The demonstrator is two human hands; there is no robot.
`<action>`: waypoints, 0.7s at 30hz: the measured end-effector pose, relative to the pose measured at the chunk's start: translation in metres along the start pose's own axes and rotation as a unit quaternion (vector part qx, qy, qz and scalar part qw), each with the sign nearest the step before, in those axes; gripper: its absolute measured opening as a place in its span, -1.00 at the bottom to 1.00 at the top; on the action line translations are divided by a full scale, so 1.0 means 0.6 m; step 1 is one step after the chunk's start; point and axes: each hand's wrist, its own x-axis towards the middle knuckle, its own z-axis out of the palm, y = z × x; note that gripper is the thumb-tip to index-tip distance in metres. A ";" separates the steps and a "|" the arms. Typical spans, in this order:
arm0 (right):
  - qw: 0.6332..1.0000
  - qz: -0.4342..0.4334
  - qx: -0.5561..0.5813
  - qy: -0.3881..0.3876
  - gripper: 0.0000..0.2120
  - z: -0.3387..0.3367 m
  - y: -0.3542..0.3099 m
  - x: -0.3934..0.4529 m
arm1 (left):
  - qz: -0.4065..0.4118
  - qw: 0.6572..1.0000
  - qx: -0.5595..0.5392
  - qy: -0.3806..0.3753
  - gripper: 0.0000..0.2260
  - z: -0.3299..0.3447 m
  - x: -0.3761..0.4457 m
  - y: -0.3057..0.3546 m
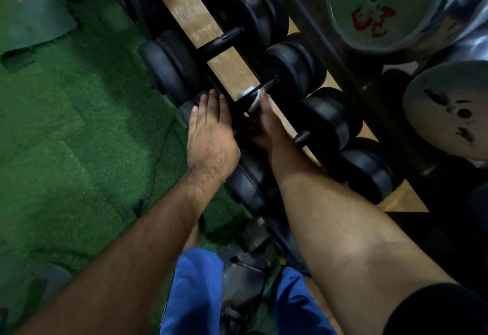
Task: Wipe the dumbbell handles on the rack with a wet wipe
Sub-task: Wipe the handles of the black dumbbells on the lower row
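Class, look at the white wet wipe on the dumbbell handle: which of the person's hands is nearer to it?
Right. The right hand holds the wet wipe around the handle. The left hand rests flat on the near dumbbell head, beside it.

green turf floor (66, 112), silver weight plates (383, 4), blue shorts (192, 289)
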 end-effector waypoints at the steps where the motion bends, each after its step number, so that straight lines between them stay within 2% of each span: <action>1: 1.000 0.000 -0.020 -0.007 -0.44 -0.002 0.002 -0.001 | -0.004 1.000 -0.001 -0.002 -0.30 0.000 0.000 0.001; 2: 0.999 0.002 -0.042 -0.008 -0.50 -0.006 0.007 0.007 | -0.007 1.000 -0.003 -0.002 -0.30 -0.001 0.000 0.002; 3: 0.999 0.007 -0.049 0.001 -0.46 -0.004 0.007 0.010 | -0.009 1.000 -0.005 -0.003 -0.31 -0.003 0.000 0.002; 4: 0.999 -0.002 -0.047 0.028 -0.45 0.000 0.004 0.008 | -0.008 1.000 -0.006 -0.004 -0.31 -0.005 0.000 0.002; 7: 0.984 -0.085 0.009 0.159 -0.63 0.016 -0.013 0.006 | -0.004 1.000 -0.008 -0.007 -0.32 -0.007 0.000 0.000; 8: 0.981 -0.101 0.022 0.166 -0.63 0.017 -0.014 0.011 | -0.006 1.000 -0.009 -0.008 -0.32 -0.006 -0.001 0.000; 10: 0.989 -0.081 0.012 0.125 -0.62 0.020 -0.004 0.008 | -0.007 1.000 -0.010 -0.008 -0.32 -0.006 0.000 0.000; 12: 0.998 -0.025 -0.015 0.061 -0.51 0.014 0.009 0.005 | -0.006 1.000 -0.008 -0.009 -0.33 -0.005 0.000 -0.001; 15: 0.995 0.040 -0.072 -0.056 -0.65 -0.007 0.007 -0.005 | -0.009 1.000 -0.010 -0.013 -0.33 -0.005 0.001 0.000; 18: 0.998 0.024 -0.037 -0.041 -0.71 0.001 0.008 -0.009 | -0.011 1.000 -0.010 -0.015 -0.32 -0.008 0.001 0.000; 21: 1.000 -0.001 0.015 0.012 -0.44 0.011 0.015 0.006 | -0.006 1.000 -0.006 -0.024 -0.32 -0.007 0.001 -0.002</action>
